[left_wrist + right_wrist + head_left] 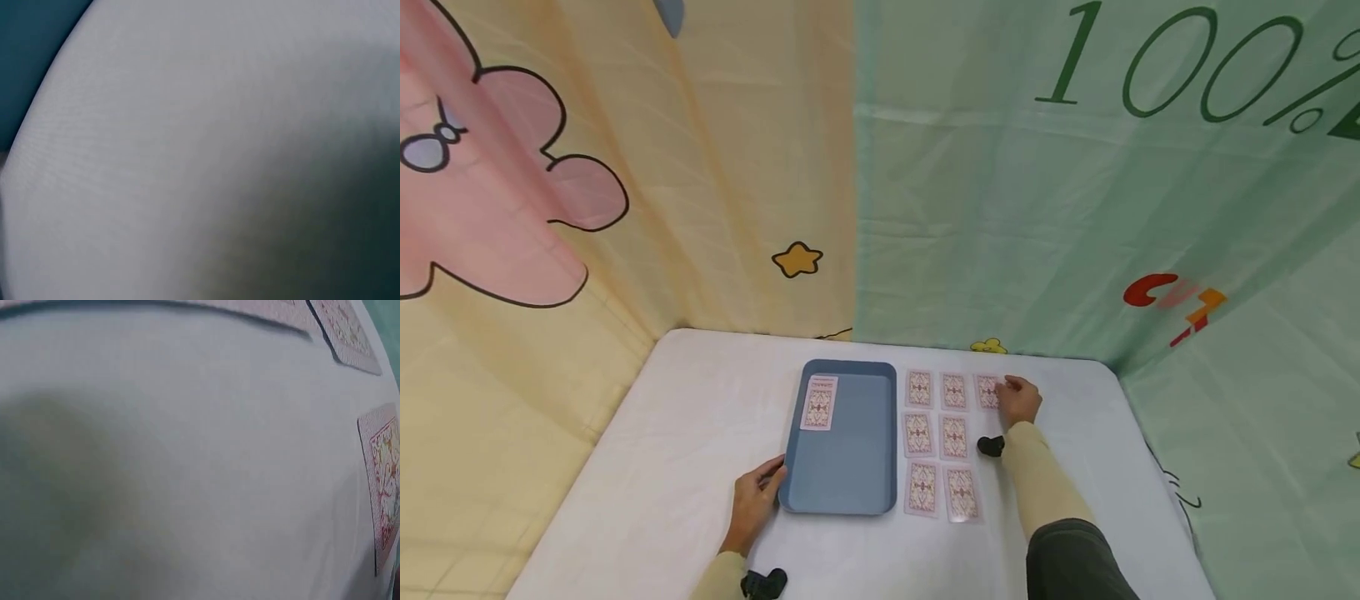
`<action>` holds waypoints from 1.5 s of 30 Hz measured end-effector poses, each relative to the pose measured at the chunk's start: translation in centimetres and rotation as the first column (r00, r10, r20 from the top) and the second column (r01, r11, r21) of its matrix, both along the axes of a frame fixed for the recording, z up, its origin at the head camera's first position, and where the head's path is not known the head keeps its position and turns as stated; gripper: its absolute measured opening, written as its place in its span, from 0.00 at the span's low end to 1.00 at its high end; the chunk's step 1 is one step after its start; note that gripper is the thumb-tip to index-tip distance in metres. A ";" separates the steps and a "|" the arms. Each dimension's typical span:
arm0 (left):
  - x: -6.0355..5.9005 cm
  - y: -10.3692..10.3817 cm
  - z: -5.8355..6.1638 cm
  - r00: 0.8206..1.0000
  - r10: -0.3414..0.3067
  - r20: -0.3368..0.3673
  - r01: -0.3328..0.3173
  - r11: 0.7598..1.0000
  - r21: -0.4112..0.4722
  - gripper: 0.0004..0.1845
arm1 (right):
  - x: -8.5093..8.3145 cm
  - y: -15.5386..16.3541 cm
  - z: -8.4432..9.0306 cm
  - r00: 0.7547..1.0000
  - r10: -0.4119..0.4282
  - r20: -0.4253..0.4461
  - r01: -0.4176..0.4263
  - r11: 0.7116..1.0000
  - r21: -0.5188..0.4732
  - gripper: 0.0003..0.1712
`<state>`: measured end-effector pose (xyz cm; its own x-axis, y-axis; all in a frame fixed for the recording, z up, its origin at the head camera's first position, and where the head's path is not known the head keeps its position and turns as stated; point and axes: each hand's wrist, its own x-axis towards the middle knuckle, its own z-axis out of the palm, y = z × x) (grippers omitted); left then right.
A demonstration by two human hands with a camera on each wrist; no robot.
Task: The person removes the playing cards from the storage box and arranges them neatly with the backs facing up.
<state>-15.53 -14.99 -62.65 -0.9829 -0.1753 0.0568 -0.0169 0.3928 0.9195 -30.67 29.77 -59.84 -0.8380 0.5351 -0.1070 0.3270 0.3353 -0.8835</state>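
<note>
In the head view, my right hand pinches the right edge of a playing card, the rightmost of the far row. The card lies face down, with a red patterned back and a pale border. That card also shows at the right of the right wrist view, with a fingertip by its lower end. My left hand holds the near left rim of a blue-grey tray. More face-down cards, slightly overlapping, lie in the tray's far left corner. Only the tray's edge shows in the left wrist view.
Right of the tray, several face-down cards lie in rows on the white-covered table. Each wrist wears a black strap piece. Printed curtains stand behind the table and at its sides.
</note>
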 end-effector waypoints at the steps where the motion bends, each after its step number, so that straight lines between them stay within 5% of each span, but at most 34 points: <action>1: 0.0 -0.1 0.0 1.000 -0.001 -0.002 0.001 1.000 -0.005 0.15 | 0.2 -0.3 0.1 0.999 -0.004 -0.044 0.004 1.000 0.000 0.18; 7: 0.0 -0.2 0.1 1.000 0.001 0.002 -0.001 1.000 -0.019 0.16 | 1.0 -3.1 1.2 0.977 0.052 -0.208 -0.055 0.998 -0.008 0.16; 17: 0.0 -0.1 -0.1 1.000 -0.004 -0.020 0.004 1.000 0.010 0.15 | 2.4 -8.2 2.9 0.914 0.326 -0.240 -0.362 0.924 -0.121 0.18; 26: -0.1 -0.2 -0.2 1.000 0.002 -0.006 -0.001 1.000 0.031 0.15 | 2.9 -12.6 3.3 0.857 0.441 -0.265 -0.483 0.868 -0.117 0.17; 38: 0.2 0.0 -0.1 1.000 -0.004 0.012 0.004 0.999 0.048 0.15 | 3.0 -18.9 3.3 0.726 0.587 -0.359 -0.632 0.775 -0.011 0.18; 40: 0.1 -0.1 -0.2 1.000 -0.006 0.012 0.006 0.999 0.053 0.15 | 2.9 -20.0 3.1 0.722 0.588 -0.364 -0.635 0.773 -0.011 0.19; 45: -0.1 -0.2 -0.2 1.000 -0.007 0.013 0.006 0.998 0.060 0.15 | 2.1 -22.6 2.5 0.775 0.570 -0.271 -0.603 0.796 -0.049 0.23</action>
<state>-15.59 -15.20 -62.83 -0.9845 -0.1718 0.0339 -0.0265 0.3375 0.9410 -28.61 7.19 -57.30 -0.9925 -0.0733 0.0980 -0.1146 0.2751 -0.9546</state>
